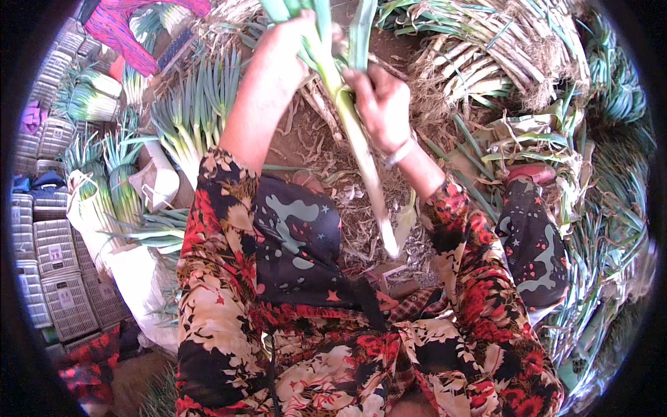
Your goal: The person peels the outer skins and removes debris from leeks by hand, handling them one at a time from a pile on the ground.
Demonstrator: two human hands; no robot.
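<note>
One long green onion [359,140] hangs at a slant before me, its white root end down and its leaves up past the top edge. My left hand [292,41] is closed round the leaves near the top of the picture; its fingertips are partly hidden. My right hand [383,101] pinches a green leaf at the side of the stalk, where the outer layer parts from it. A pale peeled layer [405,224] hangs by the root end. Peelings [333,177] litter the soil below.
Untrimmed onions with roots [484,57] lie at the upper right. Cleaned green onions [195,109] stand at the left, beside a white sack [140,292]. Stacked plastic crates [62,292] line the far left. Another person's pink sleeve [122,31] shows at the upper left.
</note>
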